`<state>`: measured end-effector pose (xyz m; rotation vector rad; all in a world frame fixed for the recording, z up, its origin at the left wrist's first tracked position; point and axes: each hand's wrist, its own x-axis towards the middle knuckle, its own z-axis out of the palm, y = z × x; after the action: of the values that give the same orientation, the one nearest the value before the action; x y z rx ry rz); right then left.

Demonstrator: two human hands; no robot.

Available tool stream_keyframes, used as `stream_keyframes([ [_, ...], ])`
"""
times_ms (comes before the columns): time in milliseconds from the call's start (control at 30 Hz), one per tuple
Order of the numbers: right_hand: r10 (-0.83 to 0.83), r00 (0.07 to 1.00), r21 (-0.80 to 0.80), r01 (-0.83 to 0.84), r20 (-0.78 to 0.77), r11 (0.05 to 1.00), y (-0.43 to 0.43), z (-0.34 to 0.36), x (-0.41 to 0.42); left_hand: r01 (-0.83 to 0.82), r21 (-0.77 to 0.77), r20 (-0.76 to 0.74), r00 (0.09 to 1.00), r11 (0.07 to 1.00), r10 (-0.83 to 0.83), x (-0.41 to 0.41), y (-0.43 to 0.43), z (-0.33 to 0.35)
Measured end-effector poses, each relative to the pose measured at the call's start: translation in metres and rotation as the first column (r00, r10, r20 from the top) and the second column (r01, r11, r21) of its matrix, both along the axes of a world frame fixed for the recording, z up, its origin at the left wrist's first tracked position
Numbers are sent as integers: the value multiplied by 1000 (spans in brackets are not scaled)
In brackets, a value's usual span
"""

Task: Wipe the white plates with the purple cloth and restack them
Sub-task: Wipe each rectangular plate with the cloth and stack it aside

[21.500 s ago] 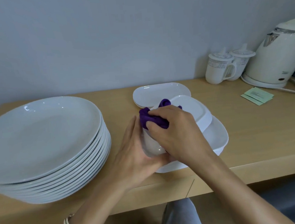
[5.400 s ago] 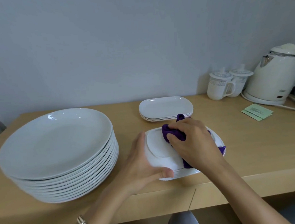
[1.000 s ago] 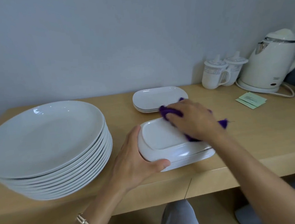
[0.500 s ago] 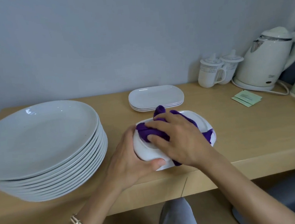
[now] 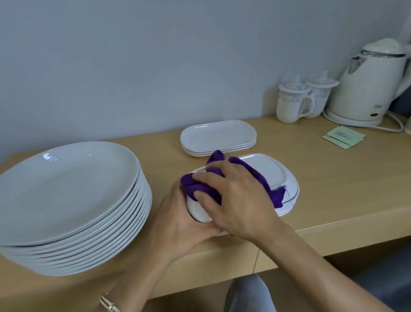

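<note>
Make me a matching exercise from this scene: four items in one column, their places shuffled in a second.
1. purple cloth
2. stack of round plates
3. kettle
4. green sachets

A. back right of the counter
B. lying flat near the kettle's base
C. bunched under the right hand
D. left end of the counter

Pairs: 1-C, 2-D, 3-A, 4-B

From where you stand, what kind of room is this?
Probably a hotel or guest room: a kettle, two lidded mugs and green packets sit on a wooden desk against a plain wall.
</note>
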<state>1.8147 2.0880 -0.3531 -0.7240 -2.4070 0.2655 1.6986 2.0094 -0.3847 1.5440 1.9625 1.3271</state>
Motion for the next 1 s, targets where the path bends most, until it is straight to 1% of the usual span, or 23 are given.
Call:
stream_keyframes([
  [67,8,1000,-29,-8,9,1000,4,3,1,-15,-34,-22,1000,999,14,-1,-2,4],
  [133,-32,999,-72,34,31,997,20,6,11,-57,-120,-81,996,991,47,-2,-5,9],
  [200,-162,985,-116,168,57,979,44,9,25,-116,-232,-245,968,966,58,-3,-7,15],
  [233,-233,969,-152,243,80,958,55,12,31,-149,-266,-347,936,952,49,-4,-8,19],
  [300,-307,944,-183,325,120,928,64,15,35,-199,-276,-513,858,940,31,-4,-9,24],
  [367,-303,939,-140,326,161,935,57,15,28,-214,-248,-604,797,945,22,-4,-9,23],
  [400,-266,951,-116,285,156,951,50,15,22,-219,-242,-623,782,945,22,-5,-9,21],
  [467,-137,982,-93,150,131,984,32,14,10,-227,-234,-646,763,945,23,-6,-7,17],
  [533,-21,991,-92,34,133,995,22,12,2,-231,-222,-677,736,947,20,-7,-6,16],
  [600,4,990,-136,15,139,991,26,15,3,-237,-245,-676,737,940,10,-6,-6,16],
  [667,-60,988,-170,83,139,982,42,19,13,-247,-276,-661,751,929,3,-6,-7,19],
  [733,-183,973,-193,209,142,959,61,23,29,-240,-259,-652,758,936,14,-7,-8,20],
  [800,-278,952,-242,301,126,923,73,22,40,-223,-239,-632,774,945,23,-6,-8,20],
  [900,-320,945,-230,327,66,917,72,13,40,-185,-217,-573,819,959,29,-4,-9,20],
  [1000,-313,950,-278,297,-15,914,68,13,38,-177,-194,-586,810,965,31,-3,-13,23],
])
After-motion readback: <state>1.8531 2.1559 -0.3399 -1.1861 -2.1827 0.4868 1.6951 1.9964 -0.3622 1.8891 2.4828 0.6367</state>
